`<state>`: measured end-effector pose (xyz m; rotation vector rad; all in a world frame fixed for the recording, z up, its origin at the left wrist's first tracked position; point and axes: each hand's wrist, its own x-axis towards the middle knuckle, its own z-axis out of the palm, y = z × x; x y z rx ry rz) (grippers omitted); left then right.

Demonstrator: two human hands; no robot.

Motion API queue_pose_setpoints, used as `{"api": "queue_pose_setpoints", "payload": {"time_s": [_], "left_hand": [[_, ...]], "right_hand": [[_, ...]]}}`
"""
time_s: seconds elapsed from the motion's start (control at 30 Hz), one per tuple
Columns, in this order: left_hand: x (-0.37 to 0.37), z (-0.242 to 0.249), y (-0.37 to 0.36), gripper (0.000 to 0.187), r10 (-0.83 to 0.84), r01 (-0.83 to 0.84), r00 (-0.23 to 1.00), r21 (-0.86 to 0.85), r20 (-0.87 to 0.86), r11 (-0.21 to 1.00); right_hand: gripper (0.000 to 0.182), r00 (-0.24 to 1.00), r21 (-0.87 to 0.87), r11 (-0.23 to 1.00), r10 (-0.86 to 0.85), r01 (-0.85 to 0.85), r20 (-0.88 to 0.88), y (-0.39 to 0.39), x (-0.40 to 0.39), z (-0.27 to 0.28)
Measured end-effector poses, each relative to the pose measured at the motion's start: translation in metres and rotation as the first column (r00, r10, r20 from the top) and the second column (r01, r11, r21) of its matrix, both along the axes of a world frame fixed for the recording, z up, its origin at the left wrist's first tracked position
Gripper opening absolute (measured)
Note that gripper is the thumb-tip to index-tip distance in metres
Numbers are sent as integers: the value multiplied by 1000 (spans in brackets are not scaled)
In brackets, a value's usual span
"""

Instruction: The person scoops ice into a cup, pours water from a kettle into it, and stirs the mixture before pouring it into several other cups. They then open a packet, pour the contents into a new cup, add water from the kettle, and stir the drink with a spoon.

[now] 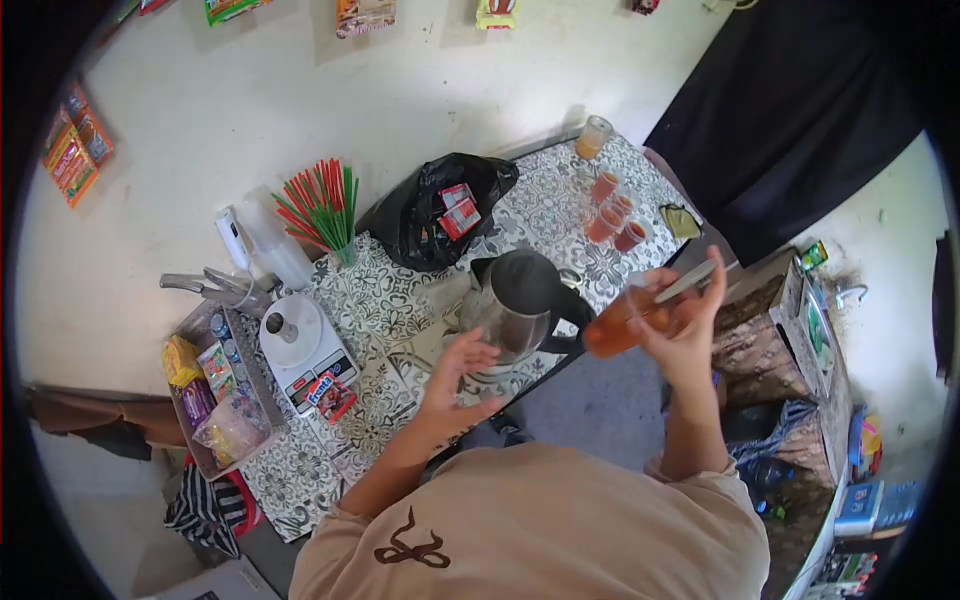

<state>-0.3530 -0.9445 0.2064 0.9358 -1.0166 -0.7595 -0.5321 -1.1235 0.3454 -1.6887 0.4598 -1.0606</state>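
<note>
My right hand (682, 325) is closed around a clear cup of orange-red drink (612, 328), which is tilted. A grey flat-handled utensil (685, 282) lies against the fingers at the cup's mouth; its lower end is hidden. My left hand (458, 385) is open, fingers apart and holding nothing, just in front of the electric kettle (522, 290). The kettle has a black lid and handle and a see-through body. A clear container (443, 296) stands beside it. Several small cups of red drink (606, 222) are grouped farther back on the patterned table (545, 205).
A black plastic bag (410, 210) with red sachets sits by the wall, near red and green straws (322, 205). At left are a white kitchen scale (305, 345), a Fanta sachet (330, 396) and a box of packets (222, 385). Another cup (594, 137) stands at the far corner.
</note>
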Motion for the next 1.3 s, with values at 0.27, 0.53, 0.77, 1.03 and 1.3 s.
{"api": "queue_pose_setpoints", "payload": {"time_s": [0.27, 0.53, 0.77, 1.03, 1.3], "left_hand": [[-5, -14, 0, 59, 430, -416, 901, 160, -65, 895], [-43, -10, -12, 51, 632, -613, 775, 222, -19, 758], [-79, 8, 30, 51, 776, -773, 626, 193, 80, 604], [-134, -2, 82, 38, 983, -943, 180, 288, 33, 163], [-125, 8, 58, 20, 983, -983, 180, 21, -25, 180]], "right_hand": [[110, 979, -314, 941, -169, 125, -118, -149, -7, 3], [108, 982, -285, 958, -20, -36, -190, -244, 64, -50], [104, 975, -348, 935, -10, -69, -221, -281, 145, -130], [104, 824, -309, 950, -203, 36, -528, -297, 175, -170], [104, 733, -319, 933, -334, 166, -593, -310, 165, -181]]}}
